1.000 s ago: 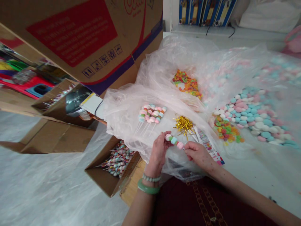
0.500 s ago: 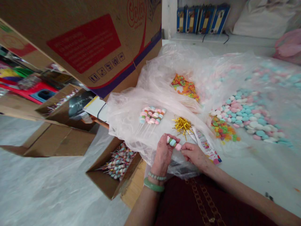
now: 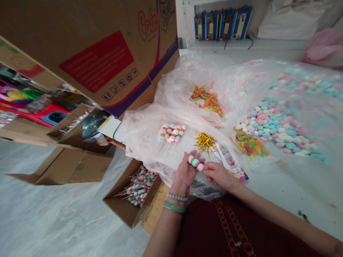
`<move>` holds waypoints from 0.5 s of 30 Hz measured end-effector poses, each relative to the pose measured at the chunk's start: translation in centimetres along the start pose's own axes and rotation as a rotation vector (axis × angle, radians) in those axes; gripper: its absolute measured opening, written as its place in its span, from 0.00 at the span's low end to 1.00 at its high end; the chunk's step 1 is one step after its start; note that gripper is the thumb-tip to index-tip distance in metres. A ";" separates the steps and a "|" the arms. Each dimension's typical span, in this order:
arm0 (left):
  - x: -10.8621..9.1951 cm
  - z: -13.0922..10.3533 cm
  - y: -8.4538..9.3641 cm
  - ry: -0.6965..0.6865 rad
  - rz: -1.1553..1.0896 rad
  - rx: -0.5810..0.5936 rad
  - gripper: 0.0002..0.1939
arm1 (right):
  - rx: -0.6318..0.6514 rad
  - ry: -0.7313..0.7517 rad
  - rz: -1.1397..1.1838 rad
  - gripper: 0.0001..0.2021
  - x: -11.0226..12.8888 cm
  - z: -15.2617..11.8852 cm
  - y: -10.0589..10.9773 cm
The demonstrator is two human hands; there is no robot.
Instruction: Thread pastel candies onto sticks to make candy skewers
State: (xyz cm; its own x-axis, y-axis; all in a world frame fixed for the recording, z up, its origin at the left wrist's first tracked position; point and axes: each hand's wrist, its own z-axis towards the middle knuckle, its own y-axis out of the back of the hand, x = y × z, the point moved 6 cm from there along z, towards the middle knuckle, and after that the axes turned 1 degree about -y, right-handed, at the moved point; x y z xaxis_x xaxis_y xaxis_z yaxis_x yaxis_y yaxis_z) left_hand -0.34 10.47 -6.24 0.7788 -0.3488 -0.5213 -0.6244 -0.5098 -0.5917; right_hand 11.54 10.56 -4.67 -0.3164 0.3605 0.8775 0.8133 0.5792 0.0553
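Leftmost, one cardboard box (image 3: 125, 208), open, holding a heap of candy skewers (image 3: 140, 185). Next, one row of marshmallow-and-gummy skewers (image 3: 171, 132), side by side on the plastic sheeting (image 3: 147, 121), white sticks towards you. Your left hand (image 3: 184, 173): palm turned up, fingers half curled, lightly gripping one marshmallow skewer (image 3: 195, 162). Said skewer: held between your two hands above the sheeting, sloping down to the right; soft, rounded pieces in pink, white and pale blue, with green bands between, pressed close together. Your right hand (image 3: 218, 175): fingers closed in a pinch at the skewer's pink lower end; exact contact hidden by the fingertips. Step in hand, by judgement: steadying the string of sweets while working at that end; any movement calls for a light left hold and a firm right pinch. Beyond the hands, one tuft of gold twist ties (image 3: 205, 141), one printed packet (image 3: 233, 162), gummy rings (image 3: 249, 142) and, rightmost, loose pastel marshmallows (image 3: 278, 125).
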 end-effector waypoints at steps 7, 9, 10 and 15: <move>-2.1 -2.3 -2.6 0.020 0.086 0.138 0.31 | 0.096 0.071 0.326 0.04 1.8 -2.1 1.1; -3.0 -2.5 -2.3 -0.144 0.283 0.009 0.26 | -0.022 0.130 0.450 0.04 1.9 -2.6 4.1; -3.5 -2.7 -2.3 -0.252 0.432 -0.066 0.22 | -0.103 0.153 0.483 0.05 1.8 -2.9 5.9; -0.3 -3.5 -6.5 -0.332 1.061 0.132 0.11 | -0.555 0.227 0.525 0.06 0.0 -5.4 15.7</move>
State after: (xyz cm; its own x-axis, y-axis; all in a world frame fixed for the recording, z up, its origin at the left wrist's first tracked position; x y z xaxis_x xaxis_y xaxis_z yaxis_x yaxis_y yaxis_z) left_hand 3.73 11.16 -0.13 -0.1942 -0.3208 -0.9270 -0.9797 0.0156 0.1999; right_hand 26.92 15.68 -1.20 0.2345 0.2927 0.9270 0.9718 -0.0952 -0.2158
